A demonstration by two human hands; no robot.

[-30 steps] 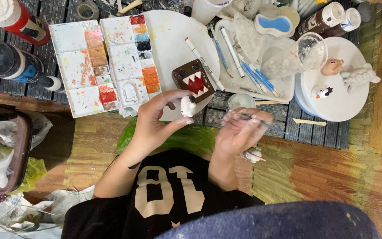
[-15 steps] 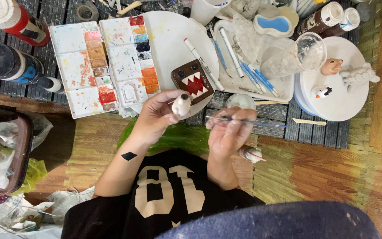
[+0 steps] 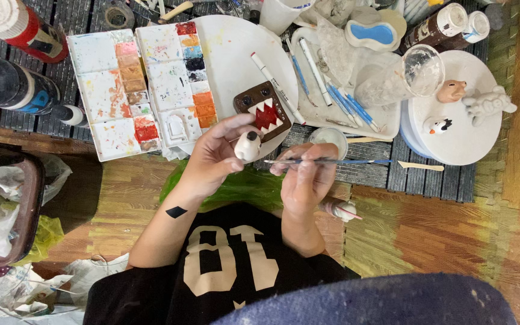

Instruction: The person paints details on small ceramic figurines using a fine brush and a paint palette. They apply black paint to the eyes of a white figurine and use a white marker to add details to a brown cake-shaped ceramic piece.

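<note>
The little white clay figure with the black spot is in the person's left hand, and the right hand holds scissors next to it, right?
Not quite. The head view shows the right hand holding a thin paintbrush, not scissors. The rest is right: the left hand has the little white clay figure in its grip.
</note>
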